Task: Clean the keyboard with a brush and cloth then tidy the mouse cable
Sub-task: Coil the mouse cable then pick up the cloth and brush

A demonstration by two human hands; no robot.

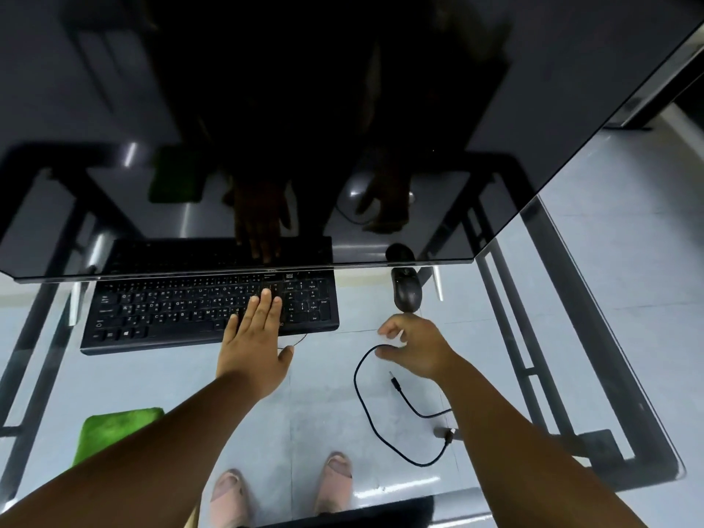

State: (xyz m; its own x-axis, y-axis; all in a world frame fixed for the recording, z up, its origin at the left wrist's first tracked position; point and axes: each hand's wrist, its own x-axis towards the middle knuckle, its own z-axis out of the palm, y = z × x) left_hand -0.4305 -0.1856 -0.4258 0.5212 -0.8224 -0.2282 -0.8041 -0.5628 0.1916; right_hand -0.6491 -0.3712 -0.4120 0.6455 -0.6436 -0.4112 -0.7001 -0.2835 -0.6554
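A black keyboard [171,310] lies on a glass desk under the monitor's lower edge. My left hand [253,337] rests flat on its right part, fingers spread over the keys, holding nothing. A black mouse [407,291] sits to the right of the keyboard. Its black cable [365,421] loops loosely across the glass, with the USB plug [394,381] lying free. My right hand [415,346] hovers just below the mouse, fingers curled, thumb touching the cable's upper end. A green cloth [110,428] lies at the lower left, partly hidden by my left forearm. No brush is visible.
A large dark monitor [343,127] fills the upper view and reflects the desk. The glass desk [324,394] has a black metal frame [552,375] at the right. My feet show through the glass near the bottom edge.
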